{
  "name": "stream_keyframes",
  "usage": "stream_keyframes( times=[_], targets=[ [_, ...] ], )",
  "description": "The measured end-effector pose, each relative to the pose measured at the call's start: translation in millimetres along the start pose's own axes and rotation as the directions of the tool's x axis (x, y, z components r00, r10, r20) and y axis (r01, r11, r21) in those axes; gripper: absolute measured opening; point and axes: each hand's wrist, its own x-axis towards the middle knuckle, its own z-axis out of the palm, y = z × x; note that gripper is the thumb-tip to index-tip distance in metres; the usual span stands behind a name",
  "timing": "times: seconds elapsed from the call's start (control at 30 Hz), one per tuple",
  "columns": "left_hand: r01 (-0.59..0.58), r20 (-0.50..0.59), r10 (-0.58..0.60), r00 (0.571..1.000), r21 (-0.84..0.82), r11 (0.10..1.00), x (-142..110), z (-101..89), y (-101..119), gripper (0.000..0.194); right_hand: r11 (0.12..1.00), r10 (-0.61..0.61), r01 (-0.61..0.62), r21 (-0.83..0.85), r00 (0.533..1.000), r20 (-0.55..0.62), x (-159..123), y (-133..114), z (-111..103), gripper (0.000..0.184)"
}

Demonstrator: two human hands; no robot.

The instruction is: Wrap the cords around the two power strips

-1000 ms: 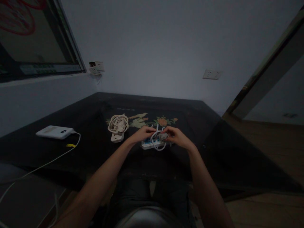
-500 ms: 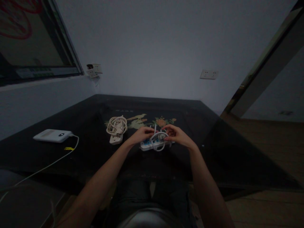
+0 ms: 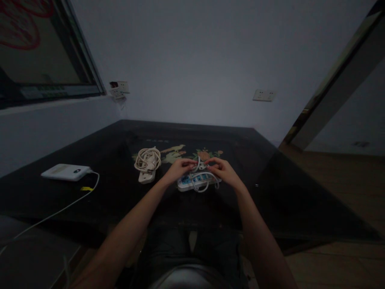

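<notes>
A white power strip (image 3: 189,186) with blue sockets lies on the black table in front of me. Its white cord (image 3: 207,185) loops loosely over the top and front of it. My left hand (image 3: 180,169) pinches the cord just above the strip's far side. From the right, my right hand (image 3: 222,169) has its fingertips closed on the pale plug (image 3: 202,165) at the cord's end. Both hands hover close together over the strip. The fingertips partly hide the plug and the cord behind it.
Left of my hands lies a second, cream power strip (image 3: 146,177) with its cord coiled on top. A white power bank (image 3: 65,171) with a cable (image 3: 69,205) running off the table sits farther left. Wall sockets (image 3: 264,95) are beyond the black table (image 3: 288,200).
Both hands have lifted the plug and part of the cord slightly away from me, uncovering more of the blue sockets. The cord's loops have shifted and spread lower over the strip.
</notes>
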Motion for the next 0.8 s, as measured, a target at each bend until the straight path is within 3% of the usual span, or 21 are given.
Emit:
stream_keyframes(
  times=[0.1,0.17,0.27,0.43,0.6,0.8],
  targets=[
    [-0.01,-0.021,0.01,1.0,0.01,1.0,0.5,0.7,-1.2,0.03,0.987,-0.133,0.118,-0.109,0.981,-0.138,4.3,5.8,2.8,0.025],
    [-0.03,-0.001,0.03,1.0,0.041,0.999,0.4,2.9,-3.0,0.029,0.94,-0.285,0.232,-0.25,0.937,-0.201,7.7,11.0,4.3,0.025],
    [-0.076,0.055,0.071,0.996,0.094,0.993,-0.6,7.2,-5.2,0.027,0.848,-0.413,0.332,-0.413,0.903,-0.122,11.5,18.2,6.0,0.037],
    [-0.161,0.149,0.129,0.98,0.23,0.96,-4.2,7.8,-4.0,0.026,0.823,-0.381,0.333,-0.461,0.924,-0.013,15.5,26.0,7.0,0.042],
    [-0.232,0.177,0.185,0.967,0.299,0.925,-5.6,7.4,-2.0,0.026,0.817,-0.342,0.27,-0.51,0.938,-0.052,18.3,32.3,6.0,0.03],
    [-0.2,0.122,0.167,0.978,0.364,0.91,-4.9,13.5,-0.1,0.027,0.772,-0.356,0.239,-0.589,0.93,-0.089,14.8,30.7,7.9,0.021]
  ],
)
